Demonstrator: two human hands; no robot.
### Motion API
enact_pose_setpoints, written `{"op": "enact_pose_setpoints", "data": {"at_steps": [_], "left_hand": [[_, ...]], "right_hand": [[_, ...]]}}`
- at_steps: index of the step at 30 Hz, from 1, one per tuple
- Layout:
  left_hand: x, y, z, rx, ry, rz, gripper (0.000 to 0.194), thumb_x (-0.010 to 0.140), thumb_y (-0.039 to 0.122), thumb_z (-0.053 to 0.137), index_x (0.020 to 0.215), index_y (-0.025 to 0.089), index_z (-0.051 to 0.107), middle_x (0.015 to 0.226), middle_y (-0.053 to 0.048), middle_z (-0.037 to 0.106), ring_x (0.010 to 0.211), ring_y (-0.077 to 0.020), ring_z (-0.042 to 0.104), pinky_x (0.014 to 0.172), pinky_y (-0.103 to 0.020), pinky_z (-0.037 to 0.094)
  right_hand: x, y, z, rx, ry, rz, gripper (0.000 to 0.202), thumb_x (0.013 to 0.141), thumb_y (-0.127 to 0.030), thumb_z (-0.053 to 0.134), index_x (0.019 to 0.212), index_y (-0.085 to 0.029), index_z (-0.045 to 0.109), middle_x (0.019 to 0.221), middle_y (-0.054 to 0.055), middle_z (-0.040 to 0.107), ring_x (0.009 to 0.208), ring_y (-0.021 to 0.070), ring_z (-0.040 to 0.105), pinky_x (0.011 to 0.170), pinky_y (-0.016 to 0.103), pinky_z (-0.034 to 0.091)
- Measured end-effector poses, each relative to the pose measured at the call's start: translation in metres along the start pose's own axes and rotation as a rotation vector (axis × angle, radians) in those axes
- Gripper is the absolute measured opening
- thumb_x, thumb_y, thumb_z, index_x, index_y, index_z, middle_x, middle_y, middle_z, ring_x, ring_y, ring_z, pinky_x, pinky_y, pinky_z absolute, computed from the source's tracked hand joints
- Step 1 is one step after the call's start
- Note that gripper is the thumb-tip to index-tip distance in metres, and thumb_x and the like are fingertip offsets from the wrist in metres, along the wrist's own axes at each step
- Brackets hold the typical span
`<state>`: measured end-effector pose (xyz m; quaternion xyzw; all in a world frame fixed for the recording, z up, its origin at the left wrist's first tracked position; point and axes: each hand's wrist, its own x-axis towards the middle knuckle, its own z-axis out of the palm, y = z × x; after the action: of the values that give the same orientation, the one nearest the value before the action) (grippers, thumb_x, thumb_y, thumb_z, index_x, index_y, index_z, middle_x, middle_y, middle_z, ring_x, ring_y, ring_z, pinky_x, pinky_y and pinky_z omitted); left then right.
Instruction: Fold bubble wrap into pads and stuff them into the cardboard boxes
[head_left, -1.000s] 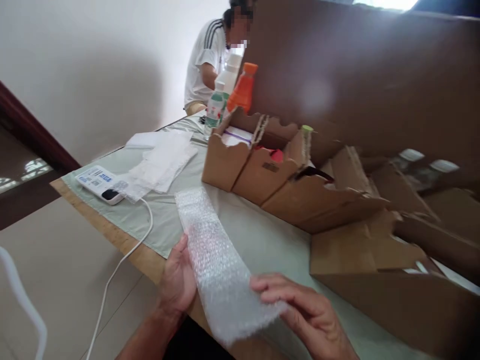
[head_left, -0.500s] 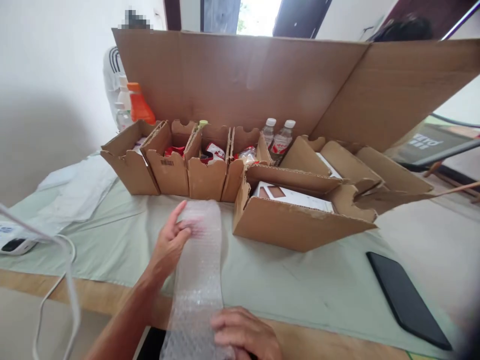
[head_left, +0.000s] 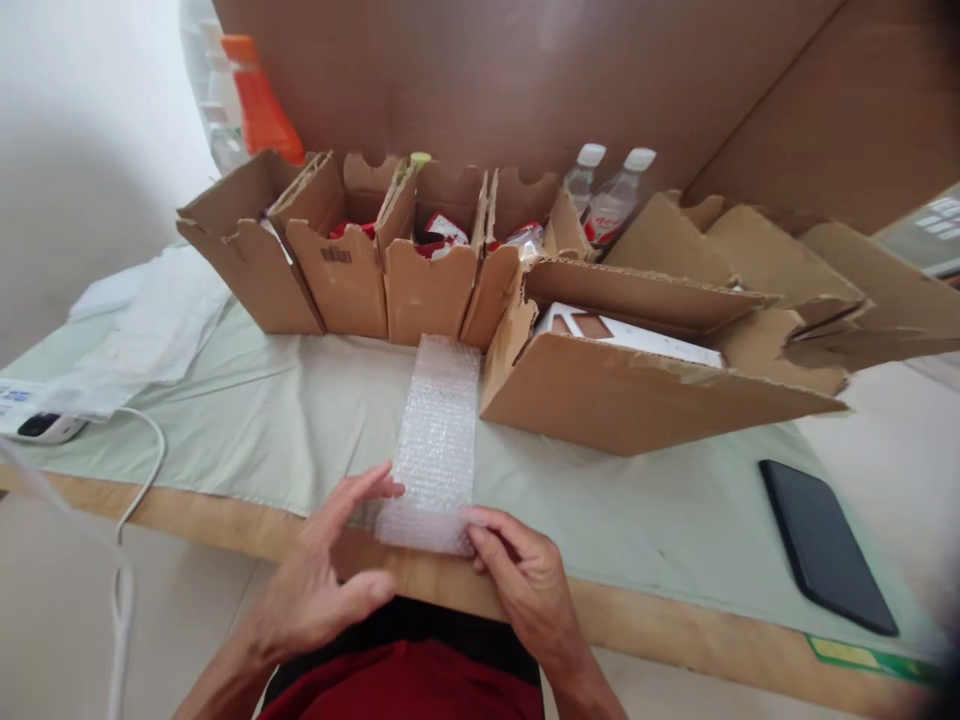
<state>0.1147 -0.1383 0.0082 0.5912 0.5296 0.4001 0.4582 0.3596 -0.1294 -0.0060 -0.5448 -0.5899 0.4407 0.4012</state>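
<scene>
A strip of bubble wrap (head_left: 439, 430) lies lengthwise on the green cloth, its near end folded over at the table's front edge. My right hand (head_left: 521, 575) pinches the right corner of that folded end between thumb and fingers. On the left side, my left hand (head_left: 330, 570) is open, thumb and fingers spread apart, with the fingertips close to the wrap's left edge; whether they touch it I cannot tell. The far end of the strip reaches the row of cardboard bins.
Cardboard bins (head_left: 341, 285) with red packets stand in a row behind. A wider cardboard bin (head_left: 645, 415) holds a white box (head_left: 637, 338). A black phone (head_left: 825, 545) lies at right. Clear plastic bags (head_left: 161, 315) and a white cable (head_left: 154, 455) are at left.
The near end of the bubble wrap is now folded over at the table edge. My left hand has drawn back toward me and opened; my right hand now pinches the folded corner. The view tilts down.
</scene>
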Motion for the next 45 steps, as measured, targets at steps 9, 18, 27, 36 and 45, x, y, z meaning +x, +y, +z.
{"op": "enact_pose_setpoints", "data": {"at_steps": [9, 18, 27, 36, 45], "left_hand": [[0.050, -0.016, 0.029, 0.449, 0.185, 0.097, 0.053, 0.085, 0.029, 0.063, 0.137, 0.017, 0.064, 0.073, -0.003, 0.067, 0.074, -0.0238, 0.060, 0.080, -0.038, 0.050], [0.031, -0.027, 0.022, 0.566, 0.229, 0.316, 0.044, 0.093, 0.038, 0.063, 0.134, 0.023, 0.064, 0.112, -0.013, 0.072, 0.103, -0.0296, 0.068, 0.092, -0.045, 0.055], [0.028, -0.025, 0.026, 0.536, 0.162, 0.377, 0.031, 0.098, 0.031, 0.058, 0.126, 0.026, 0.068, 0.084, -0.002, 0.075, 0.072, -0.0195, 0.069, 0.068, -0.031, 0.057], [0.041, -0.018, 0.032, 0.606, 0.185, 0.353, 0.035, 0.096, 0.034, 0.061, 0.130, 0.024, 0.065, 0.133, -0.014, 0.065, 0.122, -0.0291, 0.064, 0.102, -0.044, 0.054], [0.044, -0.012, 0.023, 0.604, 0.125, 0.420, 0.031, 0.098, 0.030, 0.058, 0.128, 0.024, 0.065, 0.082, -0.001, 0.074, 0.071, -0.0197, 0.069, 0.067, -0.031, 0.057]], "right_hand": [[-0.004, -0.009, 0.000, -0.427, 0.275, -0.315, 0.030, 0.096, -0.021, 0.063, 0.125, -0.020, 0.068, 0.104, 0.008, 0.074, 0.084, 0.0172, 0.070, 0.073, 0.029, 0.061], [0.001, -0.005, 0.007, -0.688, -0.041, -0.536, 0.021, 0.097, -0.013, 0.058, 0.112, -0.021, 0.072, 0.121, 0.011, 0.075, 0.115, 0.0273, 0.068, 0.093, 0.046, 0.057], [0.017, -0.008, -0.007, -0.481, 0.055, -0.423, 0.021, 0.100, -0.018, 0.059, 0.117, -0.019, 0.070, 0.107, 0.007, 0.077, 0.095, 0.0212, 0.072, 0.085, 0.035, 0.057], [0.021, 0.001, -0.008, -0.638, -0.071, -0.569, 0.023, 0.098, -0.017, 0.060, 0.120, -0.018, 0.068, 0.116, 0.011, 0.076, 0.115, 0.0288, 0.065, 0.094, 0.047, 0.051], [0.014, -0.003, -0.017, -0.556, 0.041, -0.479, 0.029, 0.100, -0.024, 0.058, 0.129, -0.020, 0.061, 0.125, 0.012, 0.071, 0.114, 0.0262, 0.064, 0.096, 0.044, 0.052]]}}
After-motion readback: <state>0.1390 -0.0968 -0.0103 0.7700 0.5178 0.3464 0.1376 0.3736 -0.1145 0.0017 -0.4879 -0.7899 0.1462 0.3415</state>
